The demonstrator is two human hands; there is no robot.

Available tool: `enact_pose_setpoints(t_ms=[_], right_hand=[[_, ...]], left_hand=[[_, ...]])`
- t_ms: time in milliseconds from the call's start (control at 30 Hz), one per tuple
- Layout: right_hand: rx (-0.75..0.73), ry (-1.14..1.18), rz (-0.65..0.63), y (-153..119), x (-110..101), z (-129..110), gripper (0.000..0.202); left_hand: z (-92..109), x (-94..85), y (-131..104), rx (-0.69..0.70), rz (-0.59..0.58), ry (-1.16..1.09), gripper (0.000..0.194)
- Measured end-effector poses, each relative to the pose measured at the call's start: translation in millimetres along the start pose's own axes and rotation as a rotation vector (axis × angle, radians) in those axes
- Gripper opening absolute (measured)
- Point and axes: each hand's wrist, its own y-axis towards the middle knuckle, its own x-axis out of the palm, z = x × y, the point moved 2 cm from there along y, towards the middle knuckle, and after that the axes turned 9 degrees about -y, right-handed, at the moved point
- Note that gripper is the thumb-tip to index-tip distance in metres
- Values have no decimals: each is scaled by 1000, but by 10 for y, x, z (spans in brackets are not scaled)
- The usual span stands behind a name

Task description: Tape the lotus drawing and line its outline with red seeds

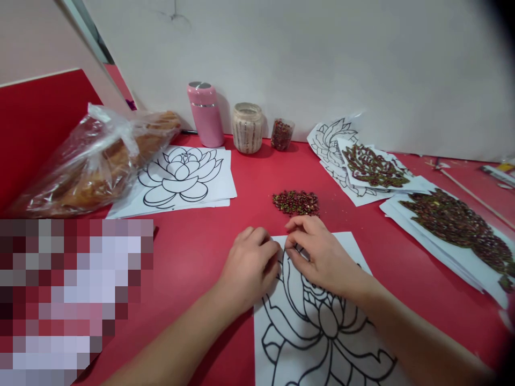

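Observation:
A sheet of white paper (298, 354) with a bold black lotus outline lies in front of me on the red table. My left hand (253, 262) rests at the sheet's upper left edge, its fingers curled and their tips hidden. Close beside it, my right hand (314, 252) is over the top of the drawing, thumb and fingers bent toward each other. Whatever either hand holds is too small or hidden to make out. Just beyond the right hand is a loose pile of small dark red and green beans (295, 202).
Along the white wall stand a pink flask (206, 118), a jar (247, 128) and a small bean-filled cup (282, 134). Left are bread in a plastic bag (108, 161) and lotus drawings (181, 179). Bean-covered pictures (458, 225) lie right. A blurred patch covers the lower left.

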Motion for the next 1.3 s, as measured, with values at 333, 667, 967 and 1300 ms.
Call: enact_pose_setpoints(t_ms=[333, 667, 967, 1300], right_hand=[[-45, -57, -8, 30, 40, -46, 13], [117, 118, 0, -17, 26, 12, 8], [-5, -133, -17, 33, 58, -86, 12], [202, 100, 43, -18, 39, -24, 8]], left_hand=[[-1, 16, -4, -4, -2, 8, 15], [7, 4, 5, -6, 1, -5, 15], [-1, 10, -7, -14, -2, 9, 16], [7, 3, -2, -27, -6, -12, 17]])
